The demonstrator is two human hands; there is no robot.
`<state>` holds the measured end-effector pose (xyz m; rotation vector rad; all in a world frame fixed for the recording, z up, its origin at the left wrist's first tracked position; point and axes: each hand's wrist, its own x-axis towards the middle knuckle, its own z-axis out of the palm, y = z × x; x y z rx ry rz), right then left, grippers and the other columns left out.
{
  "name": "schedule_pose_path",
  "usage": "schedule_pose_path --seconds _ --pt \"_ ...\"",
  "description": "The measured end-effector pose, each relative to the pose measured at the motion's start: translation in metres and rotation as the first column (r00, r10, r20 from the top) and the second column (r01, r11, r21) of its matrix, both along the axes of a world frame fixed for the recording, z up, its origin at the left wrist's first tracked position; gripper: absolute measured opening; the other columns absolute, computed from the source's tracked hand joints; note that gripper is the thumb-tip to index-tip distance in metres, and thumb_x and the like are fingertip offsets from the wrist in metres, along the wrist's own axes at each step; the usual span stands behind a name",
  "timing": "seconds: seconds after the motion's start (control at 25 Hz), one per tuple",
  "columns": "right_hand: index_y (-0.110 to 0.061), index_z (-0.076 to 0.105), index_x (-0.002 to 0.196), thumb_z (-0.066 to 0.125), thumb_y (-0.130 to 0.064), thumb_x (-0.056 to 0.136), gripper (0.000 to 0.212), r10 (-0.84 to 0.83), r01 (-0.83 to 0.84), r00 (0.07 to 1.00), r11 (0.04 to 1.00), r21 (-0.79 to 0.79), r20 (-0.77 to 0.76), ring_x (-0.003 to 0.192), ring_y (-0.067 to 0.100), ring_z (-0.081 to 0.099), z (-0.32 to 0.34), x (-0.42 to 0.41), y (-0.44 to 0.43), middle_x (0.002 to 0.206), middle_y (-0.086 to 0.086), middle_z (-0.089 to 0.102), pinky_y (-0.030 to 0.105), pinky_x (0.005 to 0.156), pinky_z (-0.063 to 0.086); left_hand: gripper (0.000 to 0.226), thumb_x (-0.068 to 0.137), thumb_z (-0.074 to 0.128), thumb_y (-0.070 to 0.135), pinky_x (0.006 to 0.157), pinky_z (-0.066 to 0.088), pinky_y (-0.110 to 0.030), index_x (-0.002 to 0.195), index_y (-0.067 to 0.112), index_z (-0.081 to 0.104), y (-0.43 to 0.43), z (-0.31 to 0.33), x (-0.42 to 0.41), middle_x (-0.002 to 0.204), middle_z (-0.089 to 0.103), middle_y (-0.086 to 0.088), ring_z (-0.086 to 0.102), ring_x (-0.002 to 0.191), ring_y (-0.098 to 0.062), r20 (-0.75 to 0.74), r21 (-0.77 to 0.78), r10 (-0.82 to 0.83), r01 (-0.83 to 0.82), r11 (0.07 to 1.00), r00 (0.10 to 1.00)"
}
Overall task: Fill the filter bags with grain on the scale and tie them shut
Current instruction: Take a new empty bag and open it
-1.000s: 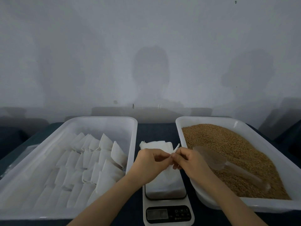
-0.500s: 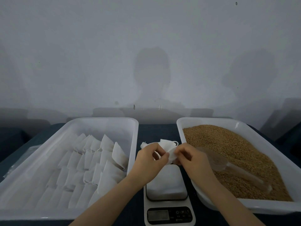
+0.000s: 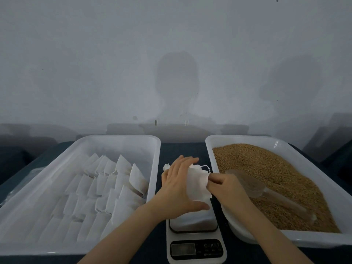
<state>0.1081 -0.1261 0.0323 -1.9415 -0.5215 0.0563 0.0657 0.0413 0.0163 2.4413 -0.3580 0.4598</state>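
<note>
Fingertips [image 3: 212,181] of my right hand [image 3: 226,187] are pinching the right edge of the filter bag [image 3: 197,184], while my left hand [image 3: 176,189] lies flat on its other side — fingers straight, thumb stretched under the bottom corner, not really clamping. The bag's held up over the scale [image 3: 192,221] platform and looks empty. It's thin, floppy stuff that weighs nothing and folds over on itself — so I'd grab it at the mouth hem by the drawstring [image 3: 205,166] and spread it there, not mid-cloth. The scoop [image 3: 253,182] is lying in the grain [image 3: 266,168] on my right, spare bags [image 3: 106,180] in the tray [image 3: 118,139] on my left.
</note>
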Motion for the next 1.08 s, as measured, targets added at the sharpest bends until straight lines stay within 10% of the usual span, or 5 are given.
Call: schedule_pose_path --seconds 0.24,0.44,0.6,0.84,1.08 --pt "-0.025 0.077 0.086 0.067 -0.025 0.086 0.01 0.059 -0.053 0.99 0.997 0.048 -0.132 0.078 0.018 0.069 0.009 -0.004 -0.008 0.083 0.004 0.074 0.015 0.067 0.049 0.069 0.08 0.071 0.041 0.103 0.013 -0.026 0.133 0.035 0.028 0.009 -0.011 0.008 0.134 0.032 0.012 0.028 0.127 -0.011 0.001 0.227 0.221 -0.215 0.95 0.975" --pt "-0.022 0.072 0.08 0.068 -0.017 0.083 0.007 0.088 -0.087 0.996 0.99 -0.108 0.009 0.057 0.001 0.056 0.007 -0.007 -0.005 0.065 -0.004 0.067 0.013 0.056 0.041 0.09 0.069 0.07 0.062 0.113 0.002 -0.036 0.142 0.038 0.022 0.0 -0.007 0.0 0.144 0.022 0.016 0.006 0.141 -0.005 0.045 0.201 -0.042 0.032 0.979 0.998" --pt "-0.031 0.064 0.069 0.062 -0.012 0.085 0.025 0.138 -0.114 0.98 0.979 -0.167 0.141 0.062 0.0 0.056 0.005 -0.011 0.0 0.062 -0.012 0.06 0.016 0.057 0.043 0.065 0.076 0.07 0.053 0.11 0.01 -0.028 0.132 0.03 0.045 -0.002 -0.005 0.0 0.133 0.045 0.015 0.029 0.131 -0.004 0.126 0.251 -0.037 0.004 0.968 0.991" --pt "-0.021 0.073 0.087 0.061 -0.017 0.088 0.012 0.12 -0.105 0.979 0.99 -0.097 0.163 0.083 0.006 0.062 0.002 -0.01 0.001 0.085 -0.007 0.068 0.025 0.076 0.051 0.057 0.074 0.077 0.043 0.092 0.03 -0.017 0.118 0.032 0.043 -0.003 0.0 0.004 0.114 0.052 0.017 0.049 0.105 -0.002 -0.183 -0.017 0.023 -0.027 1.0 0.983" --pt "-0.028 0.066 0.107 0.061 -0.025 0.088 0.02 -0.332 0.439 0.849 0.876 -0.199 0.411 0.084 -0.003 0.057 0.01 0.02 -0.074 0.103 -0.012 0.066 0.01 0.073 0.045 0.049 0.069 0.076 0.043 0.07 0.042 -0.013 0.104 0.04 0.042 0.004 0.002 0.007 0.105 0.051 0.015 0.055 0.093 -0.009 -0.37 -0.237 -0.062 -0.03 0.971 0.927"
